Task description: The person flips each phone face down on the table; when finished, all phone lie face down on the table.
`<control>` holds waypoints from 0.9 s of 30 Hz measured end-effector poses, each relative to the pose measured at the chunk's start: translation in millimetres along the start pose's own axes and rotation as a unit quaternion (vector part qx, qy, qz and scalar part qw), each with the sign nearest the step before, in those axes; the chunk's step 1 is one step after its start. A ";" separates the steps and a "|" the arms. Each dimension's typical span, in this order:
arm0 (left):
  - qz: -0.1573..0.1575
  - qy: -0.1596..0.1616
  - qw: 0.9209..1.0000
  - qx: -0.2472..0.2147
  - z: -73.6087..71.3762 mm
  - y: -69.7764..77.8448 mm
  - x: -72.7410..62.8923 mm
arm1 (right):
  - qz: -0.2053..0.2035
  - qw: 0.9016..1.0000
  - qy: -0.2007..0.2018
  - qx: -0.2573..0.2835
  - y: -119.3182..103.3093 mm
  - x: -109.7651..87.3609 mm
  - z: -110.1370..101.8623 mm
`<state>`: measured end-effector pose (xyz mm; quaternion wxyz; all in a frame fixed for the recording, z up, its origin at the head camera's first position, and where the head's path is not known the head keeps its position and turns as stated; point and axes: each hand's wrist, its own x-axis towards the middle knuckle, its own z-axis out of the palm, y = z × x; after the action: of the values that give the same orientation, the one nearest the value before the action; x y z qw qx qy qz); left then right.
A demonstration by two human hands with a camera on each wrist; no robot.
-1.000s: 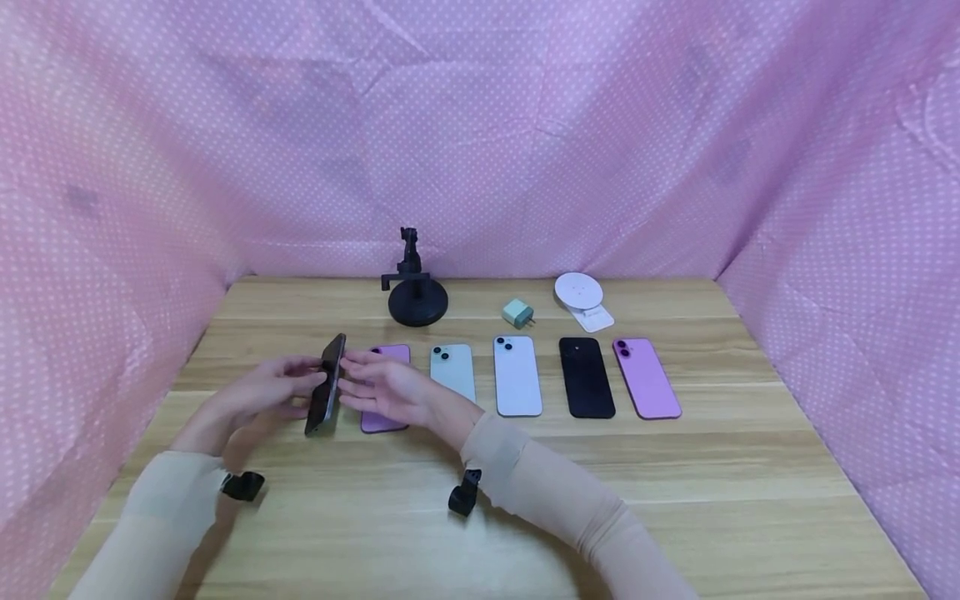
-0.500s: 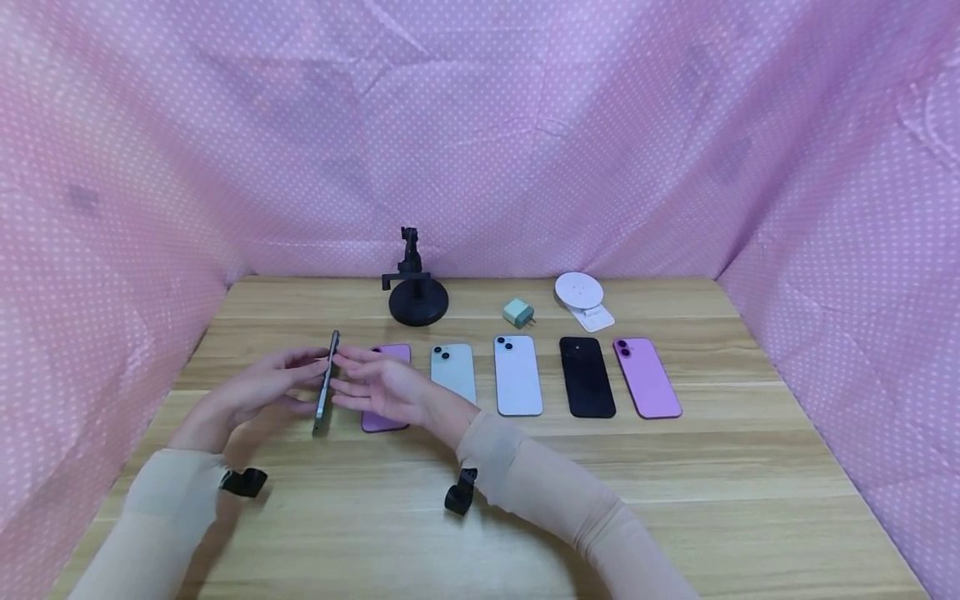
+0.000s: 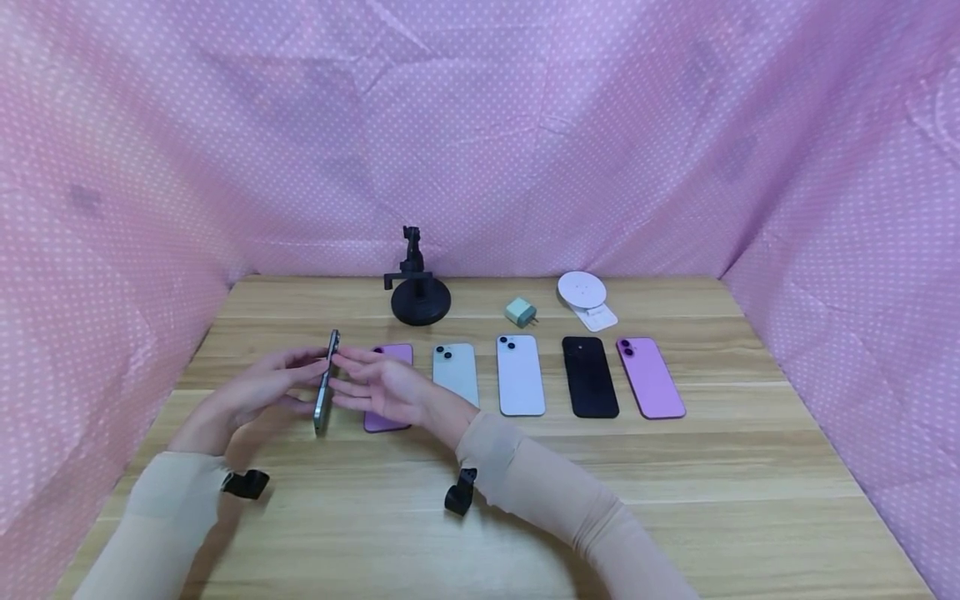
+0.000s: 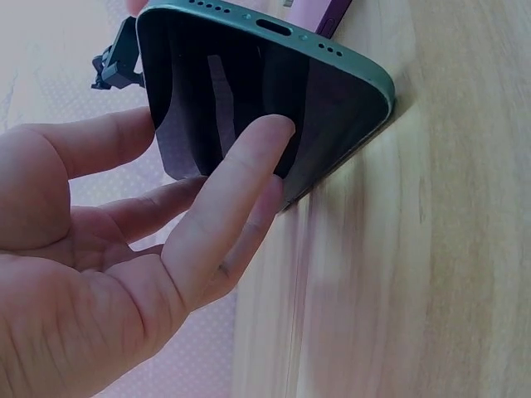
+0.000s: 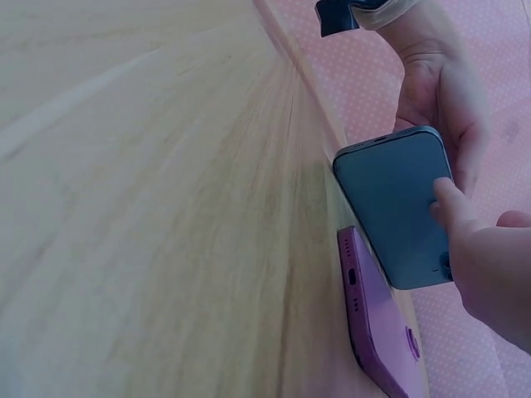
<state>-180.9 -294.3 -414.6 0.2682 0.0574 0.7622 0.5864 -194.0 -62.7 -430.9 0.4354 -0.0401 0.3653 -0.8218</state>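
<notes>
A dark green phone (image 3: 326, 387) stands nearly upright on its long edge at the table's left, between my two hands. In the left wrist view its black screen (image 4: 323, 91) faces my left hand (image 3: 262, 387), whose mostly straight fingers (image 4: 236, 186) touch it. From the other side, the extended fingers of my right hand (image 3: 393, 387) lie against the plain back (image 5: 390, 199), as the right wrist view shows. Beneath the right hand lies a purple phone (image 3: 387, 423), partly covered by it.
A pale green phone (image 3: 457, 375), a white phone (image 3: 521, 377), a black phone (image 3: 591, 379) and a pink phone (image 3: 651, 379) lie in a row. Behind are a black stand (image 3: 420, 302), a green charger plug (image 3: 521, 312) and a white round-topped stand (image 3: 582, 290).
The green phone has turned from a tilt that showed its screen to nearly edge-on in the head view. Both hands moved slightly with it, and the last half second shows little motion.
</notes>
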 end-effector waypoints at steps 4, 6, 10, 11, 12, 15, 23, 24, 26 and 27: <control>0.001 0.002 1.000 -0.001 0.3 0.5 -1.1 | 0.002 1.000 -0.002 -0.002 1.2 0.5 -0.7; 0.002 0.001 1.000 -0.001 0.5 0.8 -1.4 | 0.003 1.000 -0.003 -0.002 1.8 0.6 -0.8; 0.002 -0.001 1.000 -0.003 0.4 1.2 -1.4 | 0.002 1.000 -0.003 -0.003 2.4 1.0 -0.6; 0.001 -0.002 1.000 -0.003 0.5 1.5 -1.6 | 0.001 1.000 -0.003 -0.003 2.5 1.0 -0.6; 0.001 -0.002 1.000 -0.003 0.6 1.5 -1.7 | 0.002 1.000 -0.003 -0.002 2.5 1.0 -0.5; 0.004 -0.002 1.000 0.000 0.1 1.4 -2.4 | 0.002 1.000 -0.005 -0.002 2.4 1.2 0.0; 0.008 -0.002 1.000 -0.001 -1.1 1.6 -2.7 | 0.003 1.000 -0.004 -0.008 2.2 3.5 1.6; 0.007 -0.002 1.000 -0.004 -1.0 2.0 -2.8 | 0.004 1.000 -0.004 -0.009 2.2 3.6 1.6; 0.008 -0.004 1.000 -0.010 -1.1 2.4 -3.0 | 0.004 1.000 -0.002 -0.011 2.2 4.0 1.6; 0.010 -0.005 1.000 -0.010 -1.2 2.4 -3.1 | 0.004 1.000 -0.001 -0.013 2.2 4.2 1.4</control>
<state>-179.3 -295.8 -411.0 0.2667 0.0652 0.7541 0.5967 -194.5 -67.4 -432.3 0.4381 -0.0449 0.3756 -0.8155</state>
